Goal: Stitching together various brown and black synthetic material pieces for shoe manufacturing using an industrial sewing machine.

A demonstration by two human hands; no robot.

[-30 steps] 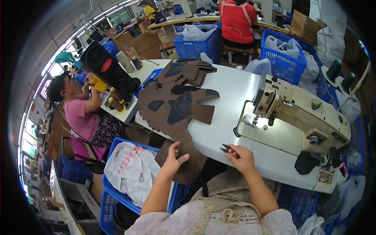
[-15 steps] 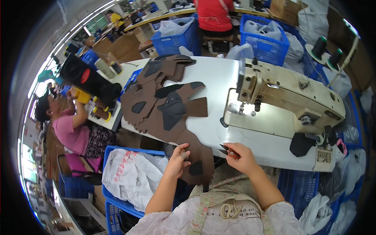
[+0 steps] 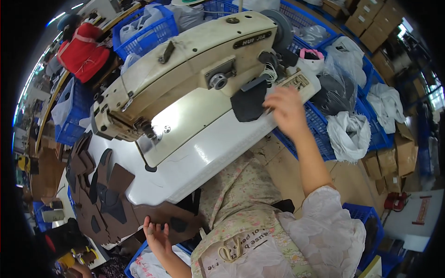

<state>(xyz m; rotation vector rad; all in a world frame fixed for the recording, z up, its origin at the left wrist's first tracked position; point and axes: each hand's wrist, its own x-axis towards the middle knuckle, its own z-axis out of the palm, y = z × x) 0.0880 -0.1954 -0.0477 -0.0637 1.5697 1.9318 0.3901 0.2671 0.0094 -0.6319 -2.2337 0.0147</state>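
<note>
Brown flat pieces with dark patches (image 3: 109, 231) lie in a spread pile at the left end of the white sewing table (image 3: 185, 160). One brown piece (image 3: 160, 214) hangs over the near edge and carries a black patch (image 3: 178, 224). Beside that piece is my left hand (image 3: 158, 238), open, its fingers apart and curled a little. My right hand (image 3: 285, 109) is at the table's right end, next to a black cloth piece (image 3: 249, 104). Motion smears its fingers, and whether the snips are still in it cannot be made out.
A cream sewing machine (image 3: 185, 55) stands across the table. Blue crates (image 3: 320, 134) with white bags (image 3: 347, 134) line the right side. Another blue crate (image 3: 146, 28) stands behind the machine. A person in red (image 3: 85, 51) sits at the far left.
The view has swung to the right. My right hand, which held small orange-handled snips, has moved right to the black cloth. My left hand has stayed by the brown piece, its fingers now more spread.
</note>
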